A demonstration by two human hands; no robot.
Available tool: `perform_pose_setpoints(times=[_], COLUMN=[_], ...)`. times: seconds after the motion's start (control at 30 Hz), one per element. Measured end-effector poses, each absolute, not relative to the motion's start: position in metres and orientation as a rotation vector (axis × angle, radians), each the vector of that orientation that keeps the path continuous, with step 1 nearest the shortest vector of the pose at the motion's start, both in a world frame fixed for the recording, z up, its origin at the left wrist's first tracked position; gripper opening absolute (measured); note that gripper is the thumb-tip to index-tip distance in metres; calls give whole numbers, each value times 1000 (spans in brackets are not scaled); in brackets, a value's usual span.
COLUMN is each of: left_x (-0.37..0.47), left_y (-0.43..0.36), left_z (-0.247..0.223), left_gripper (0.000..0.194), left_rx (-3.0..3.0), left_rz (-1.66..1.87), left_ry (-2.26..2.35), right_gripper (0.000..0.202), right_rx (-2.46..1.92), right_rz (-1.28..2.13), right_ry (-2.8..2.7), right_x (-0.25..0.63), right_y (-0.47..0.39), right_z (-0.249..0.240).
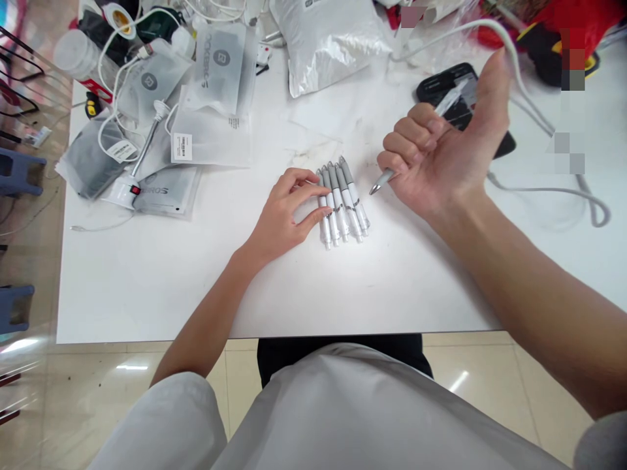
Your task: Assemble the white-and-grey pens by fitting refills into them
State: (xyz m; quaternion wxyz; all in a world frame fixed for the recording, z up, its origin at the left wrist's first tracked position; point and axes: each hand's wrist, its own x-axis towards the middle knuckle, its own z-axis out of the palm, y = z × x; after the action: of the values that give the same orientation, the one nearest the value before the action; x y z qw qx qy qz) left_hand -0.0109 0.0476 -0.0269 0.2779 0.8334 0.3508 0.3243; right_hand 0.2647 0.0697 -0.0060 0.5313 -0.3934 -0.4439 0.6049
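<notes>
Several grey and white pens (343, 202) lie side by side on the white table (294, 294), their grey metal tips pointing away from me. My left hand (291, 209) rests at the left edge of this row, thumb and fingers curved and apart, fingertips touching the leftmost pen. Raised to the right of the row, my right hand (435, 150) has its palm turned up and its fingers curled round one more pen (385, 180). That pen's metal tip sticks out below the little finger, and its white end shows near the index finger. The thumb points up.
Behind my right hand lies a black phone (450, 88) with a white cable (543, 189) near it. Frosted packets (210, 130), a small lamp (147, 140) and a clear jar (78, 55) crowd the back left. A silvery bag (328, 46) sits at the back middle.
</notes>
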Motion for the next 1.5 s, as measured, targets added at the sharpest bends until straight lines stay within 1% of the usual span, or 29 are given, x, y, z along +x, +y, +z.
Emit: perform_pose_setpoints(times=[0.13,0.3,0.37,0.47,0.57,0.63,0.77,0.83,0.9,1.0,1.13,1.33,1.37,1.5], left_x=[-10,-9,-9,-9,-9,-10,-10,-10,-10,-11,-11,-11,-11,-10], left_y=[46,46,46,46,46,47,47,46,46,46,45,44,44,44], left_z=[-26,-25,-25,-25,-26,-26,-26,-26,-25,-25,-26,-27,-27,-25], left_gripper=[23,16,14,13,13,13,14,15,15,15,15,13,13,12], left_rx=[2246,2243,2247,2254,2254,2256,2280,2288,2291,2294,2293,2290,2296,2325], left_rz=[874,894,904,911,925,920,916,913,907,903,898,910,913,926], left_ry=[951,991,999,1004,993,1000,1016,1024,1033,1038,1038,1063,1069,1111], right_gripper=[65,58,50,31,22,25,36,36,32,24,33,32,35,55], right_rx=[-954,-902,-855,-806,-870,-915,-953,-940,-930,-966,-1081,-1237,-1301,-1566], right_rz=[1413,1451,1496,1517,1465,1439,1394,1362,1314,1161,923,630,595,378], right_ry=[-876,-669,-669,-709,-796,-879,-1005,-1056,-1117,-1241,-1320,-1392,-1441,-1777], right_x=[246,237,236,234,231,230,230,230,231,232,237,249,251,251], right_y=[65,67,68,66,61,58,57,58,61,66,73,70,68,64], right_z=[7,5,3,1,2,3,4,2,-4,-16,-26,-10,-6,-4])
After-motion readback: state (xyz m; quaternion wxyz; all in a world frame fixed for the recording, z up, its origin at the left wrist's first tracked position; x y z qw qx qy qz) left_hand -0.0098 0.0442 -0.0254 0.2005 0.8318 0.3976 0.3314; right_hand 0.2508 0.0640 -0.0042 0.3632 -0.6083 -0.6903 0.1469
